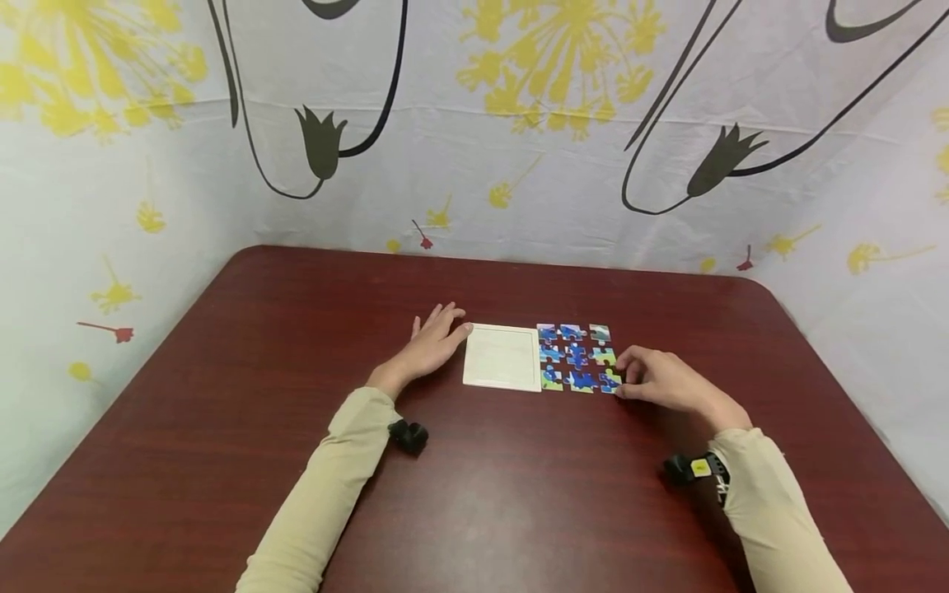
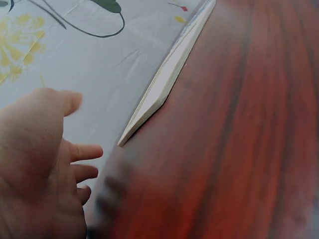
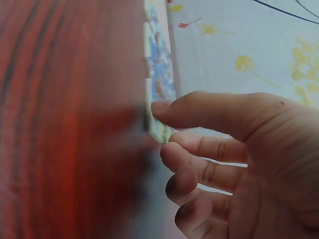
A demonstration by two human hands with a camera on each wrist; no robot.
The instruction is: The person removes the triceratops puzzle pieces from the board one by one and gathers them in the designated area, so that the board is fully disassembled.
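Note:
A pale, square wooden puzzle tray (image 1: 502, 356) with a raised rim lies flat on the table. My left hand (image 1: 432, 344) is at its upper left corner, fingers spread and the thumb tip beside the rim; contact is unclear. In the left wrist view, the left hand (image 2: 40, 164) holds nothing. Several blue and green jigsaw pieces (image 1: 577, 356) lie in loose rows right of the tray, with small gaps between them. My right hand (image 1: 663, 380) pinches the lower right jigsaw piece (image 1: 610, 381) at its edge between thumb and forefinger. The right wrist view shows the thumb (image 3: 199, 114) against that edge.
The dark red wooden table (image 1: 474, 486) extends around the tray and pieces. A white cloth (image 1: 445, 165) with yellow and grey flower prints hangs behind it and at both sides. Dark cameras are strapped on both wrists.

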